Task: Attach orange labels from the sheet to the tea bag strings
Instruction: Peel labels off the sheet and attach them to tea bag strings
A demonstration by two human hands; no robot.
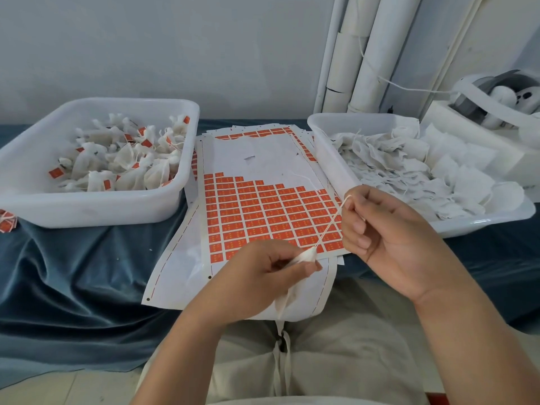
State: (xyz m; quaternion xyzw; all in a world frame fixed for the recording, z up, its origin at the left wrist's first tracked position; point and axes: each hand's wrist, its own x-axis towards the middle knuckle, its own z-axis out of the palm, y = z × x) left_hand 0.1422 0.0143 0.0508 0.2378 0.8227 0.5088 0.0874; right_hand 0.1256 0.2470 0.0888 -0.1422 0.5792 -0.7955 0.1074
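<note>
Your left grip (263, 273) has its fingers curled, pinching the tea bag (305, 256) over the near edge of the label sheet (263, 211). Your right grip (388, 232) pinches the string (330, 226) taut over the sheet's right edge. Labelled-bag tub (87, 211) left of the sheet, plain-bag tub (330, 162) right of it

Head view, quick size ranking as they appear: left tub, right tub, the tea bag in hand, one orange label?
1. The left tub and right tub: look alike, unranked.
2. The tea bag, pinched by the left hand, partly hidden; the right hand holds its string.
3. One orange label on the sheet, clearly smallest.
</note>
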